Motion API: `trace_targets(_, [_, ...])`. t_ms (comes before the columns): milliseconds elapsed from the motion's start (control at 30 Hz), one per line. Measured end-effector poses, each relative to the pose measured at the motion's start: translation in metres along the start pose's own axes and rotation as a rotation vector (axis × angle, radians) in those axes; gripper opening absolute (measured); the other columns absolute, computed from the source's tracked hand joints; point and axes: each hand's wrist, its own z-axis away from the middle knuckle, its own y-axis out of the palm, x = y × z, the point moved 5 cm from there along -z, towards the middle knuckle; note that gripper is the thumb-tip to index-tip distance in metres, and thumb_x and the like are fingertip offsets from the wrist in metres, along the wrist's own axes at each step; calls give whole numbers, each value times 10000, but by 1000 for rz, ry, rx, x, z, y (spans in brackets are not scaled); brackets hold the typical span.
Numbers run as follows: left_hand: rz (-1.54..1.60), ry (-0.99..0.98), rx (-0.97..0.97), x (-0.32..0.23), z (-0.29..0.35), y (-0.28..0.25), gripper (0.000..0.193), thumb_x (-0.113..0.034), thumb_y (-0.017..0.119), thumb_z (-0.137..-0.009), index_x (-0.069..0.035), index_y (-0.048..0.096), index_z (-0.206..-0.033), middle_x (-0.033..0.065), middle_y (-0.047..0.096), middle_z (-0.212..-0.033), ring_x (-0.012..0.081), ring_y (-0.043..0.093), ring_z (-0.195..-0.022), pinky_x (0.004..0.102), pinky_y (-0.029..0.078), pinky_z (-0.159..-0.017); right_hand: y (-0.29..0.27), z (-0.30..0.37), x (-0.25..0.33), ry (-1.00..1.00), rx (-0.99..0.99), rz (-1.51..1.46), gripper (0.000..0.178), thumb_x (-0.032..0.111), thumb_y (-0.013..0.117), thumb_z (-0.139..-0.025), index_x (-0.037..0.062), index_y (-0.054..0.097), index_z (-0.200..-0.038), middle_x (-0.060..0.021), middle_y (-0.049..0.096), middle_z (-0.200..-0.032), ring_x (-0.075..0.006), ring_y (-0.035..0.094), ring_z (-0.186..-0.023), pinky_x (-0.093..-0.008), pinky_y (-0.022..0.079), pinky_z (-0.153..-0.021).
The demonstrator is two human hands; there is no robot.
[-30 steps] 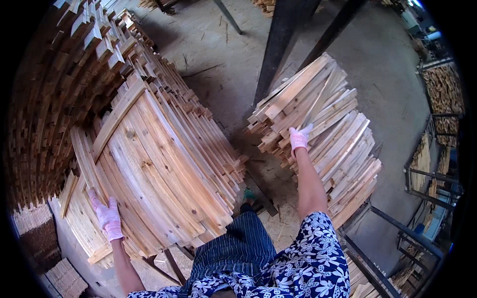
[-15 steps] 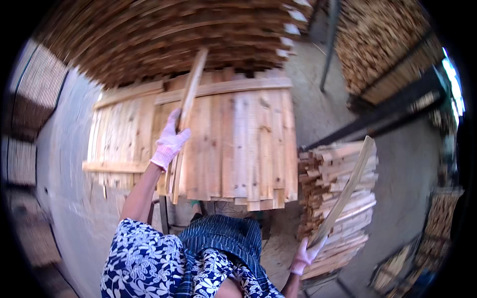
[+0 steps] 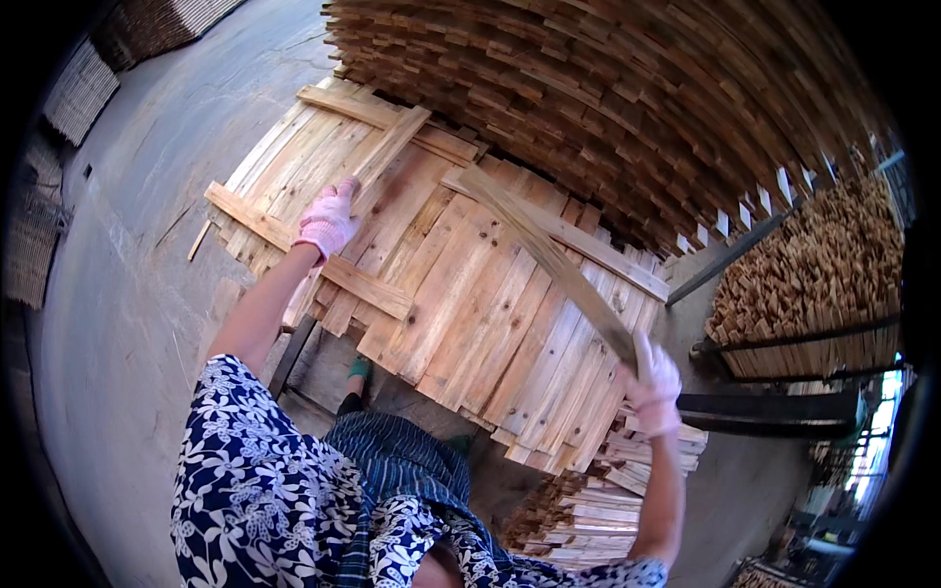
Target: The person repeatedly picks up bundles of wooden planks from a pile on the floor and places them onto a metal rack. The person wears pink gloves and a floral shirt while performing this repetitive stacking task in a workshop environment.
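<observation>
My right hand (image 3: 651,387), in a pale pink glove, grips one end of a long wooden slat (image 3: 559,265), which slants over the planks toward the far left. Also gloved, my left hand (image 3: 329,220) is closed round the edge of another wooden slat (image 3: 390,145); its lower part is hidden by the hand. That slat lies across the left planks, its far end over a crosswise batten (image 3: 345,105). Below both hands spreads a layer of pale wooden planks (image 3: 461,294) side by side, with a nearer batten (image 3: 250,214) at the left and another batten (image 3: 588,243) toward the far right.
Behind the planks rises a large stack of timber (image 3: 588,98). A smaller pile of slats (image 3: 598,500) stands near my right arm. At the right are a bundle of sticks (image 3: 804,274) and a dark metal beam (image 3: 765,414). Concrete floor (image 3: 167,216) extends at the left.
My view has turned to the right. My right hand has lifted its slat from beside the side pile to above the planks. The left hand's slat has come down onto the left planks.
</observation>
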Motion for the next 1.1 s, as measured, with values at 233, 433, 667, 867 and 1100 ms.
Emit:
trace_targets(233, [57, -231, -39, -30, -27, -9, 686, -408, 709, -842, -56, 488, -1388, 238, 514, -1399, 410, 551, -1269, 509, 480, -1039, 81, -115, -116, 270, 345, 216, 722, 414, 721, -879, 242, 422, -1513, -187, 419, -1532, -396, 392, -1419, -542, 371, -1131])
trace_targets(433, [430, -161, 56, -5, 32, -38, 729, -470, 762, -780, 8, 536, -1282, 164, 641, -1083, 286, 635, -998, 452, 499, -904, 121, -118, -135, 313, 205, -46, 693, 353, 746, -864, 220, 466, -1484, -179, 466, -1495, -411, 411, -1396, -517, 397, -1120])
trace_targets(667, [1861, -525, 372, 3, 266, 28, 482, -273, 787, -899, -38, 583, -1268, 117, 650, -1111, 288, 653, -1038, 470, 570, -920, 119, -131, -147, 323, 230, -162, 730, 313, 785, -825, 226, 486, -1485, -238, 458, -1498, -474, 402, -1378, -500, 392, -1137])
trace_targets(867, [2158, -853, 916, -85, 432, 133, 500, -232, 775, -903, -52, 537, -1305, 236, 572, -1326, 471, 506, -1310, 748, 393, -1062, 117, -123, -151, 292, 190, -187, 743, 342, 756, -844, 231, 450, -1512, -242, 445, -1499, -489, 428, -1343, -514, 406, -1118])
trace_targets(1100, [2320, -653, 1042, -182, 382, 172, 476, -235, 685, -974, 21, 493, -1327, 317, 505, -1405, 515, 518, -1294, 696, 504, -989, 122, -134, -146, 309, 321, 24, 771, 455, 682, -911, 241, 333, -1564, -257, 405, -1526, -519, 414, -1370, -534, 395, -1141])
